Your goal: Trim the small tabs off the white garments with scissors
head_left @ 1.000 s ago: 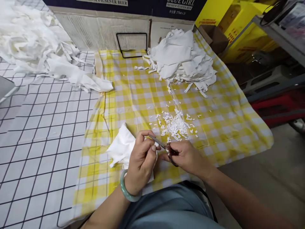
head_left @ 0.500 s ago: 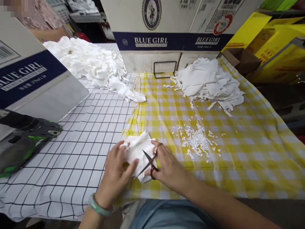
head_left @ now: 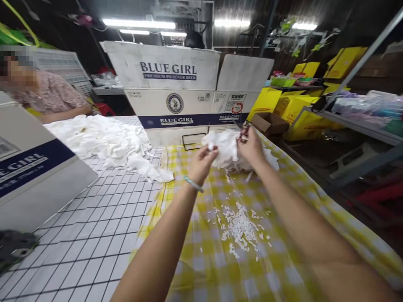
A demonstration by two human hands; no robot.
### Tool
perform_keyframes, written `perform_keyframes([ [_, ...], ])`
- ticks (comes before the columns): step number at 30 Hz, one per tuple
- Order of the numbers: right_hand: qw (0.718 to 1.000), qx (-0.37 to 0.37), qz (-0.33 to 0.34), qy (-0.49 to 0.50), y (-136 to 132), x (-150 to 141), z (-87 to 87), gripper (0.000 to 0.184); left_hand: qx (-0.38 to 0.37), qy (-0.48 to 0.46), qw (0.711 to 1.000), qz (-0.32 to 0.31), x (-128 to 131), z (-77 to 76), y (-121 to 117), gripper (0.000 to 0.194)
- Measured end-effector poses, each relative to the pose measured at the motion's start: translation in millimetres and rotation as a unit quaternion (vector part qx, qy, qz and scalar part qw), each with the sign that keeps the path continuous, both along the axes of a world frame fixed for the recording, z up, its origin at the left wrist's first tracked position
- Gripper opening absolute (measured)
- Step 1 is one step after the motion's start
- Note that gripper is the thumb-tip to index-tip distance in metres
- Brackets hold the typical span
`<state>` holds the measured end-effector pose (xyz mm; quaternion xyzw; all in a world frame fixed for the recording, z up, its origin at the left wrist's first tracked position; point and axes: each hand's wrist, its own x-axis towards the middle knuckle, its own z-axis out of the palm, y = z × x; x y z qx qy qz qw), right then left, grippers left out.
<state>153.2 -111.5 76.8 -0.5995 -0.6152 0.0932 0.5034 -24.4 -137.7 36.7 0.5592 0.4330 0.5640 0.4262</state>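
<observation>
1. The left hand (head_left: 204,160) pinches the near-left edge of a white cloth piece (head_left: 223,147) between thumb and fingers; a pale green bracelet (head_left: 193,183) rings that wrist.
2. The right hand (head_left: 252,147) grasps dark-handled scissors (head_left: 244,132), blades pointing up and to the left, beside the cloth's right edge. Blur hides whether its fingers also pinch the fabric.
3. The cloth piece is between the two hands, in front of the pile of white pieces (head_left: 272,159) on the table's far right; I cannot tell whether it touches that pile.
4. Behind the hands stands a large carton (head_left: 201,105). Its raised flap reads "BLUE GIRL" over "PREMIUM PILSENER BEER" — the same words recur in white on the dark blue band, above which sit a round emblem (head_left: 174,103) and a printed label (head_left: 236,102) with a red ring.
5. The left carton (head_left: 59,184) is cut off by the picture's edge, leaving "E GIRL" legible on its blue band.
6. Yellow bags (head_left: 300,126) at right carry red characters — too small to read.
7. White snippets (head_left: 239,226) lie scattered on the yellow checked cloth (head_left: 204,272), nearer than the hands.
8. A larger white heap (head_left: 110,140) covers the far end of the black-lined white cloth (head_left: 94,230), near a co-worker in a patterned shirt (head_left: 56,92).
</observation>
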Motion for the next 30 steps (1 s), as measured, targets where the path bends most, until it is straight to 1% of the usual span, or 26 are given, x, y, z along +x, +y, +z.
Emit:
perform_keyframes([
  [1,1.000,0.000,-0.022,-0.020,11.5,18.6,-0.3,0.021,-0.015,0.007,1.000,0.021,0.4,-11.8,8.1,0.011],
  [2,0.999,0.004,-0.041,-0.036,19.9,30.7,-5.9,0.025,-0.031,0.015,0.998,0.047,-5.5,-27.2,12.3,0.010],
  [3,0.993,0.019,-0.077,-0.085,25.2,34.9,-16.0,0.028,-0.046,0.020,0.996,0.080,-16.8,-44.2,13.5,0.013],
  [4,0.990,0.028,-0.088,-0.106,27.8,30.3,-29.3,0.031,-0.061,0.021,0.991,0.116,-32.2,-60.9,12.4,0.017],
  [5,0.992,0.019,-0.066,-0.105,28.4,16.6,-44.5,0.033,-0.076,0.019,0.985,0.154,-50.4,-76.1,10.2,0.022],
  [6,0.996,-0.008,-0.011,-0.089,27.7,-5.7,-60.5,0.035,-0.091,0.013,0.978,0.190,-69.9,-88.9,7.7,0.026],
  [7,0.995,-0.055,0.070,-0.055,26.7,-35.1,-76.2,0.035,-0.106,0.003,0.969,0.222,-89.5,-98.8,5.5,0.029],
  [8,0.980,-0.113,0.163,-0.015,26.2,-69.5,-90.8,0.035,-0.121,-0.011,0.960,0.251,-108.2,-106.0,3.8,0.030],
  [9,0.967,-0.136,0.215,-0.007,26.8,-106.6,-103.6,0.036,-0.136,-0.027,0.951,0.275,-125.3,-110.6,2.1,0.031],
  [11,0.950,-0.153,0.271,-0.002,31.1,-178.5,-122.3,0.035,-0.160,-0.067,0.934,0.314,-152.4,-113.7,-3.9,0.030],
  [13,0.944,-0.156,0.292,0.009,34.2,-235.6,-130.9,0.032,-0.170,-0.111,0.918,0.341,-169.6,-111.0,-18.7,0.029],
  [14,0.941,-0.158,0.300,0.019,32.6,-256.7,-131.8,0.029,-0.168,-0.133,0.912,0.349,-174.8,-108.2,-30.5,0.029],
  [16,0.928,-0.171,0.327,0.045,19.7,-285.0,-128.3,0.026,-0.154,-0.171,0.905,0.357,-179.1,-100.5,-61.6,0.030],
  [18,0.898,-0.200,0.385,0.071,-6.2,-298.3,-120.9,0.028,-0.129,-0.198,0.902,0.362,-177.6,-91.7,-97.9,0.031],
  [19,0.872,-0.225,0.426,0.084,-22.3,-300.8,-117.0,0.032,-0.114,-0.205,0.900,0.368,-175.8,-87.7,-116.0,0.032],
  [21,0.805,-0.294,0.504,0.104,-56.2,-300.6,-110.4,0.040,-0.086,-0.210,0.891,0.393,-173.8,-81.8,-150.4,0.034],
  [22,0.769,-0.341,0.529,0.111,-72.3,-299.3,-108.3,0.043,-0.076,-0.208,0.884,0.412,-174.9,-80.4,-166.8,0.034],
  [23,0.745,-0.378,0.539,0.105,-87.2,-298.2,-107.1,0.045,-0.067,-0.205,0.874,0.435,-178.1,-80.0,-183.0,0.035],
  [24,0.732,-0.401,0.543,0.091,-100.9,-297.9,-106.7,0.045,-0.060,-0.200,0.862,0.462,-183.7,-80.7,-199.4,0.035],
  [25,0.731,-0.408,0.542,0.074,-113.5,-298.6,-106.9,0.044,-0.054,-0.195,0.846,0.493,-191.6,-82.4,-216.4,0.035],
  [27,0.744,-0.385,0.544,0.041,-136.8,-303.4,-107.7,0.040,-0.046,-0.187,0.807,0.559,-214.6,-88.3,-252.7,0.036],
  [28,0.747,-0.371,0.551,0.029,-148.2,-307.1,-108.0,0.039,-0.043,-0.184,0.781,0.595,-229.2,-92.2,-271.8,0.037],
  [30,0.741,-0.358,0.568,0.013,-171.5,-316.2,-107.7,0.040,-0.042,-0.179,0.720,0.669,-263.7,-100.8,-310.3,0.039],
])
